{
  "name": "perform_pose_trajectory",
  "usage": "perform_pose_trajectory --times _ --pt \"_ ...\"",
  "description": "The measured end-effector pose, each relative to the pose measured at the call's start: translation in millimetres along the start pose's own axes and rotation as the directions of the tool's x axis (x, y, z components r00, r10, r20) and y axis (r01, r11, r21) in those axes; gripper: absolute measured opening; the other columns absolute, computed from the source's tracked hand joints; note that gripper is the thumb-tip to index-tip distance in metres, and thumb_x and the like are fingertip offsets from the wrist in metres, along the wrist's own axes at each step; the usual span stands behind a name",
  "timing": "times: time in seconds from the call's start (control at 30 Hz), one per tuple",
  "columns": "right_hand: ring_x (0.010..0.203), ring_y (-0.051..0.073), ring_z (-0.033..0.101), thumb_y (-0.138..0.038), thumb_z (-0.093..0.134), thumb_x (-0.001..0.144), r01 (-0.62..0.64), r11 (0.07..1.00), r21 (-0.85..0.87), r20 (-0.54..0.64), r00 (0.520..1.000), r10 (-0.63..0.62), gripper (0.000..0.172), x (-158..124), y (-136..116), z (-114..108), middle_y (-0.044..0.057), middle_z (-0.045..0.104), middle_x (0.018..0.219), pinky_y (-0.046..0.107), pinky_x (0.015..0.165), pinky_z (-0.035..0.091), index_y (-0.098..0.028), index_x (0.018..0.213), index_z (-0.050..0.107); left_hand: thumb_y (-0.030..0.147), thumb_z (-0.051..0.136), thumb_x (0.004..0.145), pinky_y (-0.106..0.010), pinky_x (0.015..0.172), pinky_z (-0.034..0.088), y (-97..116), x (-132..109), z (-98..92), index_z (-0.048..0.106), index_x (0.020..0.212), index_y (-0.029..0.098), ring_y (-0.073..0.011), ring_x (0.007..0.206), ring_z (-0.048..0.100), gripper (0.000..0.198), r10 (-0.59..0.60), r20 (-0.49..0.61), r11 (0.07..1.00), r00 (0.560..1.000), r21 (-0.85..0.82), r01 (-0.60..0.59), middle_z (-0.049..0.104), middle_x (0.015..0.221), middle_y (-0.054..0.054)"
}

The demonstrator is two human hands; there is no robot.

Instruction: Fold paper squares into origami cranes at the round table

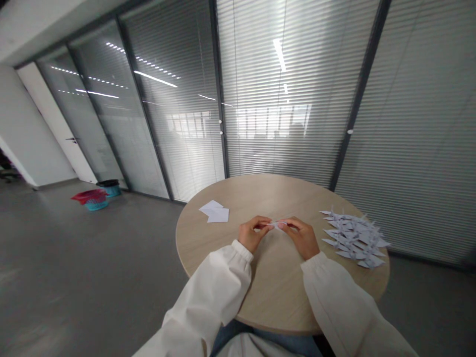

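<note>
A small piece of folded white paper [275, 224] is pinched between my two hands over the middle of the round table. My left hand [255, 232] grips its left end with thumb and fingers. At the right end, my right hand [299, 235] holds it the same way. Fingers cover much of the paper, so its exact folded shape cannot be made out. To the right lies a dense cluster of folded paper cranes [355, 238]. Left of my hands, a few flat sheets of white paper [217, 214] overlap one another.
The round wooden table [275, 297] stands close to a glass partition with blinds [282, 148]. On the grey floor to the left are a bin with a red liner [91, 198] and a bin with a black liner [109, 187]. A white door [55, 119] is farther left.
</note>
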State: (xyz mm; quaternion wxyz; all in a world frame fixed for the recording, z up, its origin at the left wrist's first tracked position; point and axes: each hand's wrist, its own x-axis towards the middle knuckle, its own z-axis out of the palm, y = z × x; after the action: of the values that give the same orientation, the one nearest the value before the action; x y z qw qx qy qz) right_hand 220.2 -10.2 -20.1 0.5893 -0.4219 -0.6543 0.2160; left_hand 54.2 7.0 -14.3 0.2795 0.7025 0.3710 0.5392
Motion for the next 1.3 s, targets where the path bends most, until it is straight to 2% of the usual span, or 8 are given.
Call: perform_pose_trajectory --times 0.37,0.53,0.83,1.07,1.3 --pt "0.078 0.019 0.062 -0.039 0.062 0.075 0.030 1.000 -0.001 -0.003 1.000 -0.030 0.020 -0.5 -4.4 0.3 0.004 0.068 0.082 0.030 0.075 0.047 -0.020 0.078 0.070 0.033 0.066 0.070 -0.025 0.069 0.052 3.7 -0.6 -1.7 0.069 0.080 0.016 -0.0142 0.069 0.065 0.021 0.006 -0.021 1.000 1.000 0.017 -0.005 0.070 0.076 -0.004" --pt "0.079 0.019 0.062 -0.037 0.063 0.075 0.024 1.000 0.007 0.004 1.000 -0.024 0.019 -0.7 -6.6 -0.1 0.004 0.068 0.082 0.030 0.076 0.047 -0.020 0.079 0.070 0.032 0.065 0.071 -0.024 0.069 0.051 5.7 -0.6 -2.8 0.071 0.079 0.017 -0.0148 0.071 0.064 0.018 0.022 0.007 0.999 1.000 0.036 -0.022 0.071 0.079 -0.005" --pt "0.082 0.020 0.062 -0.038 0.062 0.075 -0.052 0.997 0.055 -0.002 0.999 0.052 0.021 -1.9 -8.5 -0.6 0.004 0.068 0.085 0.030 0.076 0.046 -0.019 0.081 0.070 0.033 0.065 0.071 -0.024 0.068 0.051 0.3 1.5 -3.0 0.072 0.079 0.017 -0.0152 0.071 0.065 0.019 0.037 -0.008 0.999 0.999 0.009 -0.036 0.071 0.078 -0.005" --pt "0.073 0.018 0.061 -0.038 0.061 0.076 -0.032 0.999 0.036 -0.018 0.999 0.032 0.022 -3.2 -7.5 -0.3 0.003 0.067 0.076 0.028 0.068 0.045 -0.019 0.077 0.071 0.033 0.065 0.071 -0.025 0.068 0.051 1.1 1.9 -2.4 0.072 0.078 0.017 -0.0157 0.071 0.065 0.019 0.010 -0.009 1.000 1.000 0.001 -0.010 0.071 0.079 -0.006" --pt "0.078 0.020 0.062 -0.039 0.062 0.073 -0.059 0.995 0.079 0.009 0.998 0.058 0.023 -1.9 -7.3 -1.1 0.005 0.068 0.083 0.031 0.073 0.047 -0.019 0.082 0.070 0.034 0.066 0.070 -0.025 0.068 0.051 -1.2 2.7 -3.3 0.072 0.078 0.017 -0.0162 0.071 0.065 0.019 -0.009 -0.052 1.000 0.999 -0.018 0.008 0.071 0.078 -0.006"
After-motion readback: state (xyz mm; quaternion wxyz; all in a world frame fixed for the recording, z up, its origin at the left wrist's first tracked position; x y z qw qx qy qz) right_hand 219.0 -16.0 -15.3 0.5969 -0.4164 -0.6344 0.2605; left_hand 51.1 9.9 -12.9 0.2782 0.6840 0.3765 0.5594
